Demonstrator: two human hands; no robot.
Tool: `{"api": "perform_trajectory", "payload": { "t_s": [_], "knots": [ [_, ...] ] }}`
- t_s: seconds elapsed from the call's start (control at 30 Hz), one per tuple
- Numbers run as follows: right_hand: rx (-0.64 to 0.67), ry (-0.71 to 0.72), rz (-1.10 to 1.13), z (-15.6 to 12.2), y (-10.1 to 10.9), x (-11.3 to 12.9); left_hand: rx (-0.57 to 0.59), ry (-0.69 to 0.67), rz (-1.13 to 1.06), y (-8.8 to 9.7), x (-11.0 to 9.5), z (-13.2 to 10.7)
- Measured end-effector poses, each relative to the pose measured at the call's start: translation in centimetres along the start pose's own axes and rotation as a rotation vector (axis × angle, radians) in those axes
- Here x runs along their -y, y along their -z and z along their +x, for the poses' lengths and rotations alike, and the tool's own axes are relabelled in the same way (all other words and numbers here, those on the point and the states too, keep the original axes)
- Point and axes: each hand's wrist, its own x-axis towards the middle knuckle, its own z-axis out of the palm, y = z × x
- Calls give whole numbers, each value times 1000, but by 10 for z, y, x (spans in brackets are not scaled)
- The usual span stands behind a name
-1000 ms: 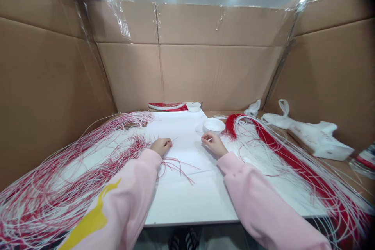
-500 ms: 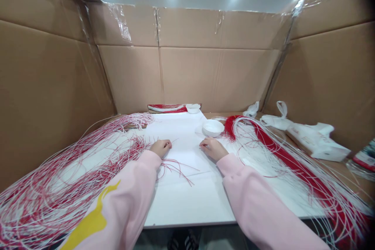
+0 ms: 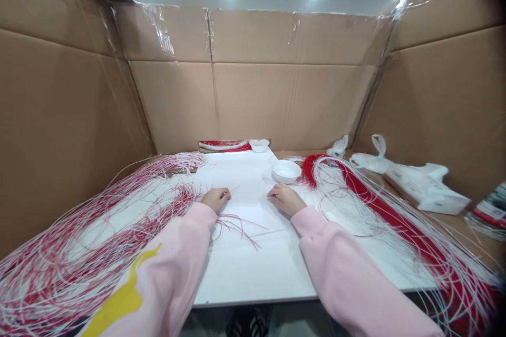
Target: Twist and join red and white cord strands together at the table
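Observation:
My left hand [image 3: 215, 199] rests curled on the white table [image 3: 245, 274], beside a large heap of red-and-white strands [image 3: 98, 237] and above a few loose strands [image 3: 237, 226] running from under my sleeve. My right hand [image 3: 286, 199] lies curled on the table, just below a white bowl [image 3: 286, 171]. A long bundle of red and white strands [image 3: 395, 216] sweeps past the bowl on the right. Any thin strand inside my fingers is too fine to make out.
Cardboard walls [image 3: 292, 105] taped with clear film surround the table on three sides. A small white bowl [image 3: 259, 145] and a red-and-white bundle [image 3: 224, 145] sit at the far edge. White plastic-wrapped packaging [image 3: 422, 187] lies on the right.
My right hand has slid slightly left and toward me, its fingers flatter on the table. My left hand stays nearly in place, and the whole view has shifted slightly.

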Motion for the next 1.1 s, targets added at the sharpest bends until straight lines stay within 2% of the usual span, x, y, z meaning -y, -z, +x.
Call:
{"api": "perform_trajectory", "payload": {
  "t_s": [0.53, 0.77, 0.9, 1.1],
  "knots": [
    [9, 59, -39, -1, 6, -3, 4, 0, -8, 0, 0, 1],
    [-33, 10, -62, -2, 5, 2, 10, 2, -11, 0, -1, 1],
    [-119, -11, -64, -2, 9, 4, 6, 1, -6, 1, -2, 0],
    [-411, 28, -77, -1, 21, 3, 7, 0, -5, 2, -3, -2]
  ]
}}
